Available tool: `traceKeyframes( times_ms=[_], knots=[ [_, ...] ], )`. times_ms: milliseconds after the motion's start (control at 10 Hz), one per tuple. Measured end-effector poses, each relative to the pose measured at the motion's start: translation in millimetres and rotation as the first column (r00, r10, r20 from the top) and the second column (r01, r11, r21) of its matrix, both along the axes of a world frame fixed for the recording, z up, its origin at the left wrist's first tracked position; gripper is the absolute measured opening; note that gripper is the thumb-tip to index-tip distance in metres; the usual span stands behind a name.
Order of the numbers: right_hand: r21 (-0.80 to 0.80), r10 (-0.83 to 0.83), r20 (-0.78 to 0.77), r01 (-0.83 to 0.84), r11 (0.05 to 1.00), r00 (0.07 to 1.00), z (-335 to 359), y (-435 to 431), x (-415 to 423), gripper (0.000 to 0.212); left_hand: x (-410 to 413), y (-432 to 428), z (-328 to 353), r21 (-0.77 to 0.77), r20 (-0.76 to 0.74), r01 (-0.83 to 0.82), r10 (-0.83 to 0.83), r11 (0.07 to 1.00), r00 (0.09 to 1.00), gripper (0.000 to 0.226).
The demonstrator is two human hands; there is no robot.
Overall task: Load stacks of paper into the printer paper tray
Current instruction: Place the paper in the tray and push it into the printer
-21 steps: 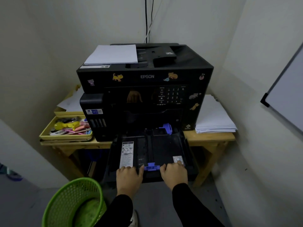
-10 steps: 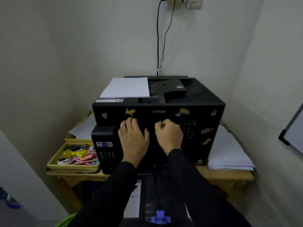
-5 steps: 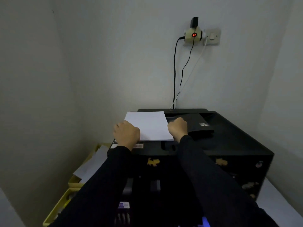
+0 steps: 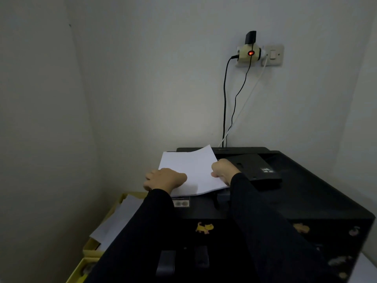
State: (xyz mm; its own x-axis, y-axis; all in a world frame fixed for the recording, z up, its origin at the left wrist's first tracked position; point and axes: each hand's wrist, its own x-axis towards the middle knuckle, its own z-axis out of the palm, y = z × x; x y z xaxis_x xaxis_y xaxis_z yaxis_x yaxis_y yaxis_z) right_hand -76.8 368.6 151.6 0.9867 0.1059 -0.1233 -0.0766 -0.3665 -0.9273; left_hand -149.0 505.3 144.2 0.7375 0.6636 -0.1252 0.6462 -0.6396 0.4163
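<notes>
- Since half a second ago, you have raised the stack of paper (image 4: pixel 191 172) off the printer (image 4: pixel 306 201): its far right corner now curls up above the printer's back edge, where before the stack lay flat.
- Your left hand (image 4: pixel 164 179) is at the stack's left edge, near the printer's left side, thumb lying on the top sheet and the other fingers curled out of sight, so it seems to pinch the edge.
- Your right hand (image 4: pixel 224 169) is closed on the stack's right edge, just beside the raised black flap on the printer's top, fingers wrapped under the sheets.
- Between your two hands the stack sags a little, and its near edge hangs just over the small label on the printer's top.
- Both your dark sleeves (image 4: pixel 265 231) reach across the printer's front.
- On the wall behind the printer sits a socket (image 4: pixel 273 55) with a lit red light, and cables (image 4: pixel 225 103) drop from it to the printer's back.
- Left of the printer, lower down, a yellow tray (image 4: pixel 89 258) holds loose sheets (image 4: pixel 120 219).
- You cannot see the paper tray from here.
</notes>
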Motion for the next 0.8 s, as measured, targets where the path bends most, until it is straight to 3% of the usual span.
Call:
traceKeyframes(
  times_ms=[200, 300, 400, 500, 700, 800],
  knots=[
    [0.024, -0.092, 0.007, 0.092, 0.995, 0.996, 6.6, -12.4, 11.0, 0.032, 7.6, 16.9, 13.5, -0.152, 0.134, 0.007, 0.013, 0.988, 0.991, 0.056],
    [0.078, -0.119, 0.005, 0.118, 0.99, 0.993, 12.6, -22.7, 9.3, 0.035, 13.2, 24.4, 23.1, -0.329, 0.257, 0.126, -0.04, 0.936, 0.966, 0.05],
    [0.158, -0.115, -0.01, 0.115, 0.981, 0.993, 13.8, -25.5, 5.7, 0.032, 14.8, 26.4, 31.0, -0.405, 0.398, 0.167, 0.008, 0.899, 0.917, 0.046],
    [0.209, -0.083, 0.118, 0.057, 0.976, 0.99, 12.6, -22.4, 2.3, 0.03, 27.5, 27.4, 24.8, -0.378, 0.547, 0.136, 0.102, 0.916, 0.831, 0.032],
    [0.23, -0.135, 0.303, 0.065, 0.971, 0.943, 25.5, -6.6, 5.0, 0.028, 28.3, 19.7, 31.8, -0.098, 0.732, 0.103, 0.001, 0.99, 0.681, 0.041],
    [0.202, -0.111, 0.352, 0.04, 0.978, 0.929, 18.4, 0.9, 2.2, 0.037, 23.7, 16.1, 21.4, -0.077, 0.778, 0.105, -0.006, 0.992, 0.629, 0.04]
  ],
)
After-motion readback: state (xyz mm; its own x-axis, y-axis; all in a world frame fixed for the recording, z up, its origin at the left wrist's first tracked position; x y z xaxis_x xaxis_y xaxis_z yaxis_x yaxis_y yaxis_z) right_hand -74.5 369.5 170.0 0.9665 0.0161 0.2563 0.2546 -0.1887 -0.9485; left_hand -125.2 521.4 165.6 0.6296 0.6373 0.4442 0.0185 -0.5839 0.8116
